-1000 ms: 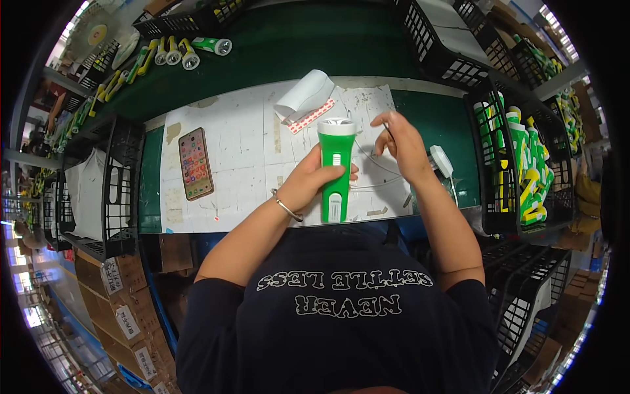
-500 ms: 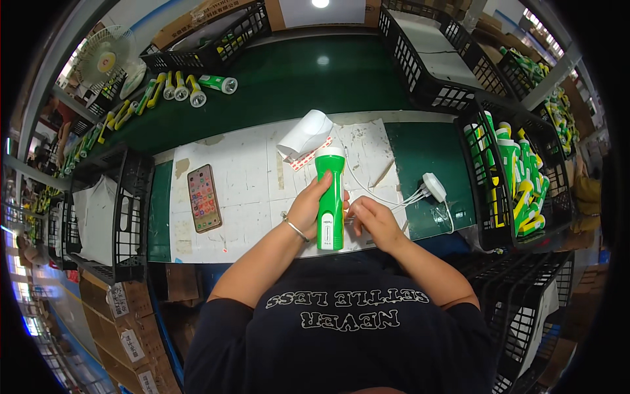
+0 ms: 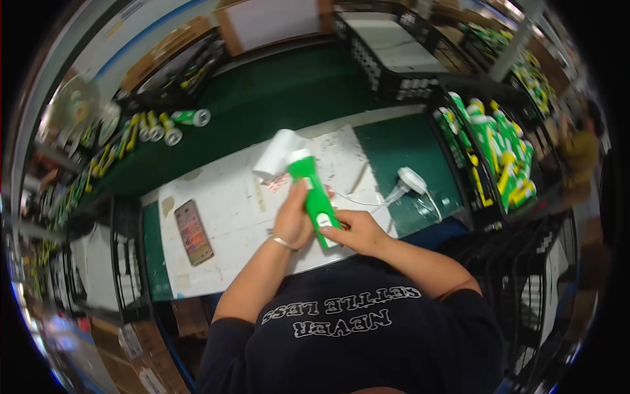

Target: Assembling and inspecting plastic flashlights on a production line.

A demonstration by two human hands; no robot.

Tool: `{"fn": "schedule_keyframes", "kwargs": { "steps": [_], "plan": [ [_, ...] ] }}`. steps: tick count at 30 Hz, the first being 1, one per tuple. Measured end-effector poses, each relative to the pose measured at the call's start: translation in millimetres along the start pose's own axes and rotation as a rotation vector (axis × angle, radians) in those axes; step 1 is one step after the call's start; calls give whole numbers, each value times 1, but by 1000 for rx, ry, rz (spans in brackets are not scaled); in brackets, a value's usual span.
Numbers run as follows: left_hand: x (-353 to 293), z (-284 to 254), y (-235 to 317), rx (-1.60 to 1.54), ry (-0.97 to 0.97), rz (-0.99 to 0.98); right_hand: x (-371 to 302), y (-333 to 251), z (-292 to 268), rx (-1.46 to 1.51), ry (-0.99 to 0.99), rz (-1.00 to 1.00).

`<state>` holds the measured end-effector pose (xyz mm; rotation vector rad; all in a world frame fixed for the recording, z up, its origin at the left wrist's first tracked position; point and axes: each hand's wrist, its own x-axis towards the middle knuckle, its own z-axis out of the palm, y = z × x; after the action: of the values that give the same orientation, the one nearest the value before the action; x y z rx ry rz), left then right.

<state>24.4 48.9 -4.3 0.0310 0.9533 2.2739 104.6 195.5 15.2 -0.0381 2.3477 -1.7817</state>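
In your left hand (image 3: 293,220): green flashlight (image 3: 315,195), now tilted, head end leftward. Your right hand (image 3: 361,231), well apart from it one second ago, now grips lower end; two-handed hold looks steadier.

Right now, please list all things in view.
Flashlight: 1, green and white, centre
Roll: 1, white, by flashlight
Phone: 1, pinkish, left
Charger: 1, white, right
Sheet: 1, white, on table
Table: 1, green, centre
Crates: several, black, left, right, back
Other flashlights: many, green and yellow, right, far left
Fan: 1, pale, left
Boxes: several, brown, lower left
Other person: 1, brown clothes, right edge
Shirt: 1, black, lower centre
Left hand, right hand: 2, bare, on flashlight
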Motion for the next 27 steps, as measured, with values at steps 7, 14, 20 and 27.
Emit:
{"fn": "schedule_keyframes", "kwargs": {
  "steps": [7,14,20,27],
  "plan": [
    [-1,-24,63,305,153,255,-21,-29,-190,-517,932,-56],
    [67,-90,151,816,505,365,-84,25,-318,-1134,865,362],
    [131,-190,217,1639,955,460,-73,35,-311,-1109,971,469],
    [178,-198,250,1841,939,187,-48,2,-257,-845,1054,94]
  ]
}}
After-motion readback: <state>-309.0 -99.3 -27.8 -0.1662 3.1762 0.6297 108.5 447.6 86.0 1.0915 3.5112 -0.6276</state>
